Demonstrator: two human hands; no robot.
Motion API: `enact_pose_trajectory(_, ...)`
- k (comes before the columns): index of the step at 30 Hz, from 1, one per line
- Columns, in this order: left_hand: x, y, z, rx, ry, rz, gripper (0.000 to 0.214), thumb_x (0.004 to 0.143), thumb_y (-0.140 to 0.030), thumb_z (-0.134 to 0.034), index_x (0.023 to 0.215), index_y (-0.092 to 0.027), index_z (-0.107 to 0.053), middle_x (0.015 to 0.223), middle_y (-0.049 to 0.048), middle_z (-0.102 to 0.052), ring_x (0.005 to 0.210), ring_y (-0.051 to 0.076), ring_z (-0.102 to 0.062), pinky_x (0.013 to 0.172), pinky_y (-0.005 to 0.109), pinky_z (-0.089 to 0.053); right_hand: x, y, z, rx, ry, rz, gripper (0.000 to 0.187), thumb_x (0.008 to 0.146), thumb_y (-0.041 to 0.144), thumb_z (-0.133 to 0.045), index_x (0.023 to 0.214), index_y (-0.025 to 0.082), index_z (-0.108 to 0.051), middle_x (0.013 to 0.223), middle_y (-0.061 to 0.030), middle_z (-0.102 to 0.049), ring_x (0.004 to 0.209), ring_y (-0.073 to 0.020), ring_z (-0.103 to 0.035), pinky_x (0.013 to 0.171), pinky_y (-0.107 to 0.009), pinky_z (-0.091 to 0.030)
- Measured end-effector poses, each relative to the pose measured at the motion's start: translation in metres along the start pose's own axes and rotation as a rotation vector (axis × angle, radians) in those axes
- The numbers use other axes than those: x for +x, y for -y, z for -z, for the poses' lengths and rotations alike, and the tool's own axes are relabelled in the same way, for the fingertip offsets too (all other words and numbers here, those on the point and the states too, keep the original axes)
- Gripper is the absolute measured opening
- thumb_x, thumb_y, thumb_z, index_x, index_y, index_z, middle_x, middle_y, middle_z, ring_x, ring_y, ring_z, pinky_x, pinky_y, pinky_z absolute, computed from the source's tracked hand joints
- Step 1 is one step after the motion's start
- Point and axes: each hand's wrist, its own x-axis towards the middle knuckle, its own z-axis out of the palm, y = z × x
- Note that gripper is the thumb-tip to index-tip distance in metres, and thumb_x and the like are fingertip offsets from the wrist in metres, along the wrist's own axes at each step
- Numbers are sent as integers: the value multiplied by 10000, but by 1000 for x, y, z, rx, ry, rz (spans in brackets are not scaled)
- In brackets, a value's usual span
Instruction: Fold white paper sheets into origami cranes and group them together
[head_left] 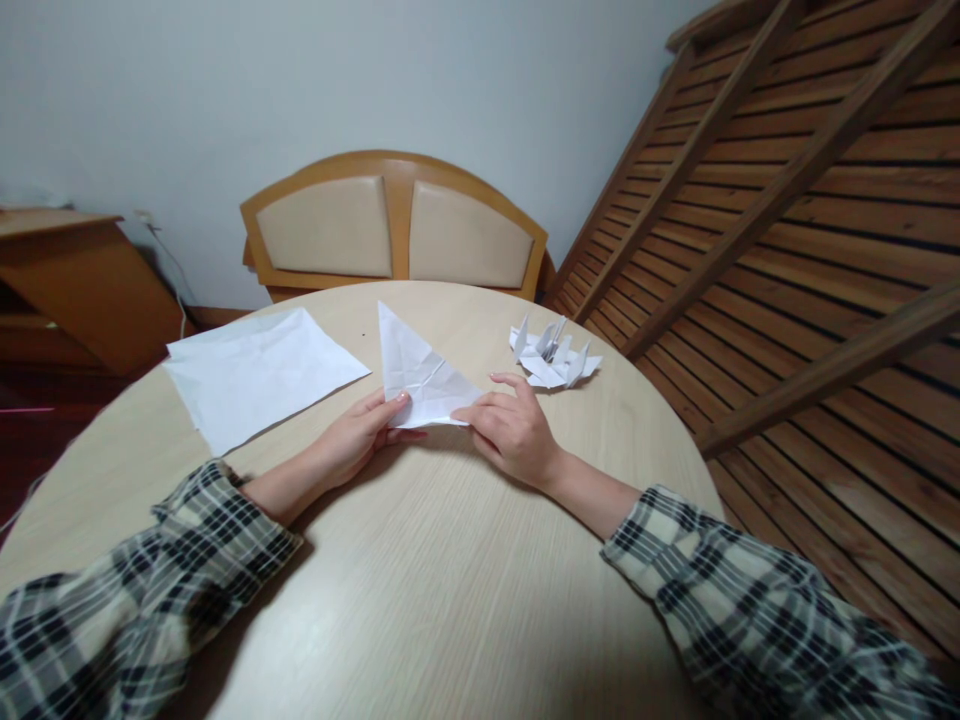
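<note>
A white sheet of paper [421,372], folded into a triangle with crease lines across it, is held just above the table between my two hands. My left hand [360,432] grips its lower left corner, thumb on top and fingers underneath. At the lower right corner, my right hand [514,430] pinches the paper's edge, its index finger raised off the sheet. Part of the right fingers' grip is hidden behind the hand. Several folded white paper cranes [553,355] sit clustered to the right, beyond my right hand.
A stack of white paper sheets [262,370] lies on the left of the round wooden table [450,580]. Behind the table stands a padded wooden headboard [401,230]. A slatted wooden frame [810,220] leans along the right side. A wooden cabinet [82,280] is at far left.
</note>
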Motion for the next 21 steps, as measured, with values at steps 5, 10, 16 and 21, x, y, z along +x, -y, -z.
enact_pose_trajectory(5, 0, 2, 2, 34, 36, 13, 260, 823, -278, -678, 1034, -128, -709, 1104, 136, -688, 922, 219, -643, 772, 297, -558, -1, 1, -1, -55, 37, -122, 176, 923, 185, -500, 1038, 240, -621, 775, -3, -672, 767, -166, -601, 939, -410, -369)
enact_pose_trajectory(10, -1, 3, 5, 113, 85, -7, 247, 812, -334, -694, 979, -156, -734, 1021, 112, -708, 791, 175, -634, 674, 251, -522, 0, 2, -4, -73, -11, -177, 120, 928, 201, -517, 1011, 241, -594, 795, -8, -666, 780, -188, -570, 858, -394, -373)
enact_pose_trajectory(16, -3, -1, 0, 274, 141, -86, 297, 685, -233, -796, 969, -165, -744, 954, 97, -724, 821, 209, -622, 762, 304, -497, 3, 3, -5, -114, -84, -160, 74, 950, 231, -506, 1017, 232, -536, 859, -16, -703, 739, -191, -571, 788, -383, -398)
enact_pose_trajectory(21, -4, -4, -4, 285, 158, -92, 171, 693, -217, -784, 852, -163, -751, 811, 78, -712, 695, 182, -595, 648, 272, -486, 3, 4, -6, -110, -93, -183, 119, 956, 255, -508, 1072, 240, -527, 917, -16, -712, 750, -193, -573, 793, -388, -389)
